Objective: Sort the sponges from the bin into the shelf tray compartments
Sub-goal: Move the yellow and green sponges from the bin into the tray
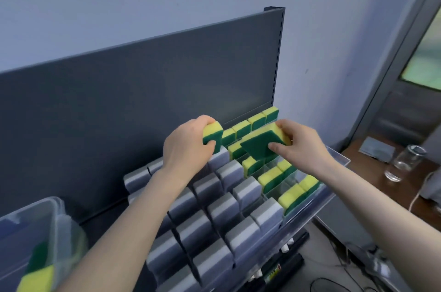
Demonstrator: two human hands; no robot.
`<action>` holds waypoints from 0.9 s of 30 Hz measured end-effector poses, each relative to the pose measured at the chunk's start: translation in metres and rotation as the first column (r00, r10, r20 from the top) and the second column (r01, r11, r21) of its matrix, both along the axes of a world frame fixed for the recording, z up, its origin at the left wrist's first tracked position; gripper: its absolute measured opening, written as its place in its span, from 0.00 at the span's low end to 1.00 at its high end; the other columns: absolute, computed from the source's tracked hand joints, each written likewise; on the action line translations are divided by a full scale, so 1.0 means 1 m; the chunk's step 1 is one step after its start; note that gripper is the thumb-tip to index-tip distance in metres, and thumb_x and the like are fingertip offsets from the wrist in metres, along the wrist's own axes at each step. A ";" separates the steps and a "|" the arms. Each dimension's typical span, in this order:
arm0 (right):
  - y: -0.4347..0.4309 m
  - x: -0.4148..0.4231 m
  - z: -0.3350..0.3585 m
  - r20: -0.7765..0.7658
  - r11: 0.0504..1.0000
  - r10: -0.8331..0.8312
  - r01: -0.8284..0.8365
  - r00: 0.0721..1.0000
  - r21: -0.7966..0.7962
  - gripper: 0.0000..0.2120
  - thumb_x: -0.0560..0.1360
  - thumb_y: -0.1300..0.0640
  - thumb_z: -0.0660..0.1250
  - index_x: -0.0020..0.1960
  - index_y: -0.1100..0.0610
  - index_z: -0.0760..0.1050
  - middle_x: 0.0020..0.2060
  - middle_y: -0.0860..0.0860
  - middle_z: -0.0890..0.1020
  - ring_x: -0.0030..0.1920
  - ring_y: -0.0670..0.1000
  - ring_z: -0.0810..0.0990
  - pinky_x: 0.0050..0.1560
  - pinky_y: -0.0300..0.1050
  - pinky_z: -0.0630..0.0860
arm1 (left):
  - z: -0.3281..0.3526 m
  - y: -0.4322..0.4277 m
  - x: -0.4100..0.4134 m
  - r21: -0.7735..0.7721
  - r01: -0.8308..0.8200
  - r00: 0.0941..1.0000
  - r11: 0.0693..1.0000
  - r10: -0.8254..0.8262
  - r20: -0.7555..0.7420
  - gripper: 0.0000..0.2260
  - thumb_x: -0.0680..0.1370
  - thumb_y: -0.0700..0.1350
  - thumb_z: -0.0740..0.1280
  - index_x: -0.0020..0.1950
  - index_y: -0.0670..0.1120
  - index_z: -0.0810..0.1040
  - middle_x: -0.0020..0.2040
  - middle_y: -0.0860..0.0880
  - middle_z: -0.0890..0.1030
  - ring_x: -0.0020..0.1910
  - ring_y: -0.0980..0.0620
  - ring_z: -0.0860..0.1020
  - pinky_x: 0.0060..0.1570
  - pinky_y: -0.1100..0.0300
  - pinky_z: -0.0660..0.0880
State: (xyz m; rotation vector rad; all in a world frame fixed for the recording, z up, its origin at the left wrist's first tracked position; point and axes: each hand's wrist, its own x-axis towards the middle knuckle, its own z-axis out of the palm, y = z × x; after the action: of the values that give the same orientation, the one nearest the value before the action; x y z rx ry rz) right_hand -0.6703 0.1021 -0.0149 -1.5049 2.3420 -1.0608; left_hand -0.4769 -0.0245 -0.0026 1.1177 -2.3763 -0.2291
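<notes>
My left hand (185, 142) grips a yellow-and-green sponge (212, 135) above the back of the clear shelf tray (317, 201). My right hand (299, 145) holds a second yellow-and-green sponge (261, 145), tilted with its green side up, over the tray's right compartments. Several yellow-green sponges (272, 178) stand in the right-hand compartments and along the back row. Grey sponges (224, 210) fill the left and middle compartments. The clear bin (31, 227) at the lower left holds more sponges, one of them yellow-green (35, 277).
A dark shelf back panel (143, 81) rises behind the tray. To the right, a wooden table (372, 172) carries a glass jar (405, 160) and a grey cloth (377, 149). Cables lie on the floor at the lower right. A door stands at the far right.
</notes>
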 end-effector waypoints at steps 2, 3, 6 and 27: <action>-0.007 -0.014 0.001 0.004 1.000 -0.010 0.009 1.000 0.026 0.14 0.72 0.57 0.71 0.57 0.51 0.74 0.45 0.46 0.80 0.44 0.49 0.78 0.45 0.41 0.71 | -0.001 -0.011 -0.013 0.016 0.007 1.000 1.000 -0.007 -0.003 0.16 0.74 0.46 0.68 0.60 0.58 0.73 0.50 0.57 0.79 0.45 0.54 0.72 0.38 0.60 0.70; -0.011 -0.021 0.003 0.006 0.999 -0.014 0.014 1.000 0.040 0.15 0.72 0.57 0.71 0.57 0.51 0.74 0.45 0.46 0.80 0.44 0.49 0.78 0.45 0.41 0.71 | -0.001 -0.017 -0.019 0.025 0.009 1.000 1.000 -0.009 -0.003 0.15 0.74 0.46 0.68 0.60 0.58 0.73 0.50 0.57 0.79 0.45 0.54 0.73 0.37 0.60 0.69; -0.026 -0.041 0.005 -0.025 0.998 -0.020 0.021 0.999 0.060 0.15 0.72 0.56 0.70 0.58 0.51 0.74 0.46 0.47 0.81 0.46 0.50 0.79 0.46 0.43 0.73 | -0.001 -0.034 -0.036 0.032 0.027 1.000 0.999 -0.027 -0.002 0.15 0.75 0.47 0.68 0.60 0.58 0.73 0.51 0.58 0.79 0.45 0.55 0.72 0.36 0.60 0.69; -0.109 -0.195 -0.013 -0.066 0.966 0.220 -0.207 0.973 0.156 0.17 0.71 0.59 0.71 0.58 0.51 0.74 0.44 0.48 0.82 0.45 0.52 0.79 0.46 0.44 0.73 | -0.014 -0.058 -0.151 0.115 -0.055 0.998 0.992 0.057 -0.022 0.19 0.74 0.49 0.69 0.65 0.56 0.71 0.58 0.58 0.77 0.57 0.55 0.75 0.49 0.58 0.74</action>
State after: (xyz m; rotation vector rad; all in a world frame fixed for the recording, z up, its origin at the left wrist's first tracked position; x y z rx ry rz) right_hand -0.8651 -0.0065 -0.0281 -1.7258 2.1918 -0.7688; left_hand -0.6281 -0.0823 -0.0161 1.2247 -2.3307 -0.3618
